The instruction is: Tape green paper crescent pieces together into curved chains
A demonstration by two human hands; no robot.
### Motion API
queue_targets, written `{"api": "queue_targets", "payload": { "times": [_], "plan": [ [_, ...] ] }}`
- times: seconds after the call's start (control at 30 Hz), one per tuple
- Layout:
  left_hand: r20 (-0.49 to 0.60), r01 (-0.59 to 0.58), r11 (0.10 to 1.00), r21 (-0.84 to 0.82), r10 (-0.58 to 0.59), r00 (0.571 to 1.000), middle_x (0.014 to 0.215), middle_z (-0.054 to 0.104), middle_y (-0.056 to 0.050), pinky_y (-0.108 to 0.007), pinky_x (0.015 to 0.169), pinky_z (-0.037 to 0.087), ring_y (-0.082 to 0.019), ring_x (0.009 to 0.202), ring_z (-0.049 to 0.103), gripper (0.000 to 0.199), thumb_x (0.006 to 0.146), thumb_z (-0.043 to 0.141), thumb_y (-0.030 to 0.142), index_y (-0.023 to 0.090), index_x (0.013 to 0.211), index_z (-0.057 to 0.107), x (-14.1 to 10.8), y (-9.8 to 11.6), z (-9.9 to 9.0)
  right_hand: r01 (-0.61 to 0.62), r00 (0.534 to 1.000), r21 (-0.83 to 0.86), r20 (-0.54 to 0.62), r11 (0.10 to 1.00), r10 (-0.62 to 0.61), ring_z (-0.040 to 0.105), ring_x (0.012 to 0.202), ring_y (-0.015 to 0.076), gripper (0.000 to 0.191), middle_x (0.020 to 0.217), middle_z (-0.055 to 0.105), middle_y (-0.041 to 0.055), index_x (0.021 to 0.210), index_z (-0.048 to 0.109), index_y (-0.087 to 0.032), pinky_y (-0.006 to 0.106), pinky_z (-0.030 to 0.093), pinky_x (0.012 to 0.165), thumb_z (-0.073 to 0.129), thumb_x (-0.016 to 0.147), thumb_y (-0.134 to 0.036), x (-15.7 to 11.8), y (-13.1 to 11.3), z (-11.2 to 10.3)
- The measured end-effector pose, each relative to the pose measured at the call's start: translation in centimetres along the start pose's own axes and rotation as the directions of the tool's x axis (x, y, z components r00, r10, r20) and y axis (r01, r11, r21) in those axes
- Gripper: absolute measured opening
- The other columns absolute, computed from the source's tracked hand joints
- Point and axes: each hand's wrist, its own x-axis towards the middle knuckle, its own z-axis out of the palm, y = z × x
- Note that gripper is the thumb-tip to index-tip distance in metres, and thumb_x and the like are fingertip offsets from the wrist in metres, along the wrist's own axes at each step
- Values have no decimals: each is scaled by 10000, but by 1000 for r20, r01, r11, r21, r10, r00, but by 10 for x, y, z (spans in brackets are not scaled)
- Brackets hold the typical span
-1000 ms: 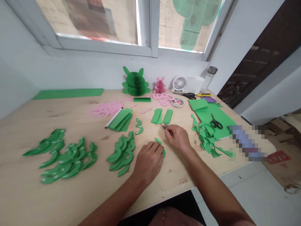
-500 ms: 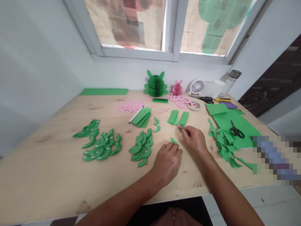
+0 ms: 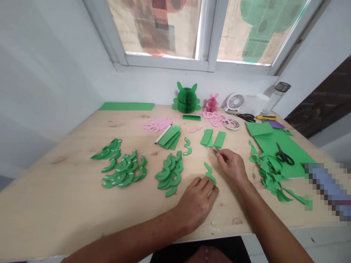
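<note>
My left hand (image 3: 197, 204) pinches the lower end of a wavy green paper strip (image 3: 209, 174) against the wooden table (image 3: 65, 182). Just to its upper right, my right hand (image 3: 231, 166) is shut on a small metal cutting tool (image 3: 216, 150), its tip pointing up and left. Left of my hands lie two heaps of curved green paper pieces (image 3: 170, 173) (image 3: 120, 167). Folded green paper strips (image 3: 210, 138) lie just above the tool, apart from it.
Green paper scraps (image 3: 270, 171) lie on a green sheet (image 3: 290, 157) at right, with black scissors (image 3: 283, 155) on top. Along the back are honeycomb paper figures (image 3: 186, 98), pink cutouts (image 3: 157, 124), tape (image 3: 231, 124) and a small fan (image 3: 235, 101). The table's front edge runs below my hands.
The green piece now shows as a longer wavy strip, held by my left hand, which has moved toward me and right. My right hand has shifted slightly right, and the view has drifted.
</note>
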Motion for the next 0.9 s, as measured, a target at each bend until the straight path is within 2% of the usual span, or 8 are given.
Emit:
{"api": "queue_targets", "payload": {
  "times": [0.33,0.57,0.9],
  "plan": [
    [11,-18,998,-56,19,1000,989,631,-86,-377,845,427,-207,970,560,171,886,453,153,176,998,580,-3,-4,-2,19,1000,60,-18,998,-18,552,613,146,225,697,656,38,739,644,-185,244,400,598,450,806,-276,0,-3,0],
    [-41,7,995,-99,-11,999,996,639,-79,-382,854,440,-217,983,563,191,874,451,137,160,991,600,-2,-4,-7,20,999,72,-39,997,-18,543,618,143,218,704,650,33,747,641,-178,247,396,606,458,813,-275,-1,-5,-1],
    [-95,14,992,-128,-27,995,908,646,-85,-381,809,467,-210,931,583,184,863,450,152,177,939,615,0,-8,-3,9,998,99,-64,995,-2,541,616,140,253,706,651,34,781,643,-177,246,399,602,435,849,-305,0,-4,-4]
  ]
}}
